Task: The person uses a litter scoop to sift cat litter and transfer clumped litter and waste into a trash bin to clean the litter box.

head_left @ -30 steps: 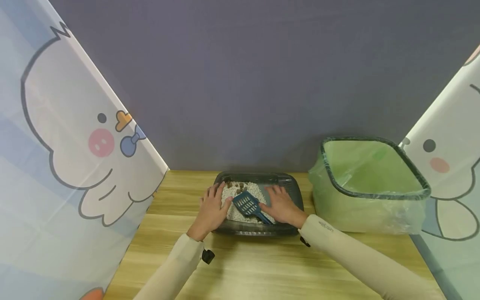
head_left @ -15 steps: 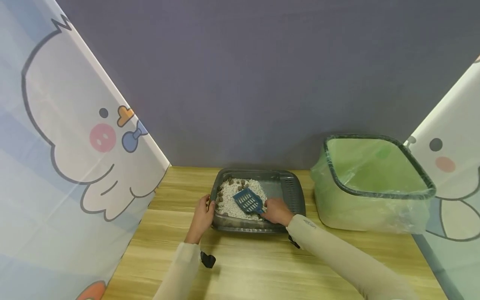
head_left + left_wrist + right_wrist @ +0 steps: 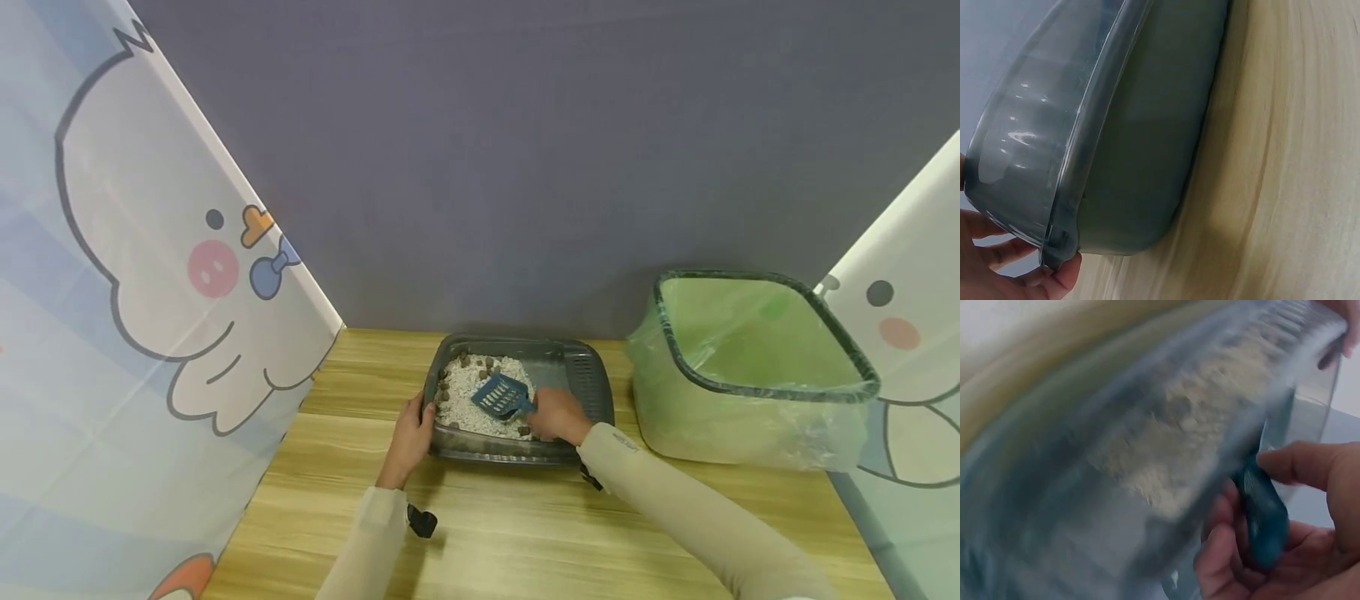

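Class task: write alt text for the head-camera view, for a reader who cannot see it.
A person's right hand holds a blue slotted scoop over white litter in a grey tray, while the left hand grips the tray's left edge. The tray sits on a wooden table, beside a green bin lined with a plastic bag.

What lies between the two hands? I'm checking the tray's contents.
In the head view, white litter with brown lumps lies between left hand and right hand, inside the tray.

— What does the person wear?
— Long beige sleeves (image 3: 675,508) to the wrists; both hands bare.
— Anything on them?
— A small black device (image 3: 422,522) under the left wrist, another (image 3: 590,478) under the right; small dark print near the right cuff.
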The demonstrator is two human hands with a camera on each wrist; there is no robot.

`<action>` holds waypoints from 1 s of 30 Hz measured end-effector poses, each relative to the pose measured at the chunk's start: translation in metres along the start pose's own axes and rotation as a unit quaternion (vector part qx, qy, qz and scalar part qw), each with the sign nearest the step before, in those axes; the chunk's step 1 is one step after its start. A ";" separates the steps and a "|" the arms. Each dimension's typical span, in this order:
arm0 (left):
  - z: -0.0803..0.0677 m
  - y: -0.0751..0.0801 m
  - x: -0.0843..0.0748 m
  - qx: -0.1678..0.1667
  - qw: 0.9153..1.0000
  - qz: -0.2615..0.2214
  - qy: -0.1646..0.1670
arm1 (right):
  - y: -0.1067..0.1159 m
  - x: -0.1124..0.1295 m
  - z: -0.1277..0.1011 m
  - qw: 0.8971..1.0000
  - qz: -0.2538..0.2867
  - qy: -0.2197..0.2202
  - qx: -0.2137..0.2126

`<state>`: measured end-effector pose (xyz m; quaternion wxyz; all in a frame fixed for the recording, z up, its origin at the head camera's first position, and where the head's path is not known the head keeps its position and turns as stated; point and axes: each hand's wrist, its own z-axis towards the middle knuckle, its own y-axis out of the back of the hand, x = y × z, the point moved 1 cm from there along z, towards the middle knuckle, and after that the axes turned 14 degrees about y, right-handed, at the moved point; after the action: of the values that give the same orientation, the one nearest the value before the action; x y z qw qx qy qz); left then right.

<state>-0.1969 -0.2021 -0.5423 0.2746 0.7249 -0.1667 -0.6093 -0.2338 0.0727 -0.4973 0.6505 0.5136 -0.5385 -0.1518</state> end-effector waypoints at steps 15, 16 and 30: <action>-0.006 0.001 0.005 -0.004 0.999 -0.026 0.021 | 0.066 0.002 -0.033 0.997 -0.058 0.039 -0.039; -0.006 0.001 0.005 -0.004 0.999 -0.031 0.022 | 0.069 0.003 -0.036 0.997 -0.064 0.042 -0.033; -0.001 -0.002 0.006 -0.003 0.999 -0.044 0.021 | 0.074 0.005 -0.039 0.983 -0.136 0.108 0.062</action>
<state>-0.1952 -0.2042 -0.5482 0.2528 0.7434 -0.1274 -0.6060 -0.2246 0.1201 -0.4289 0.6448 0.6350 -0.3986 -0.1485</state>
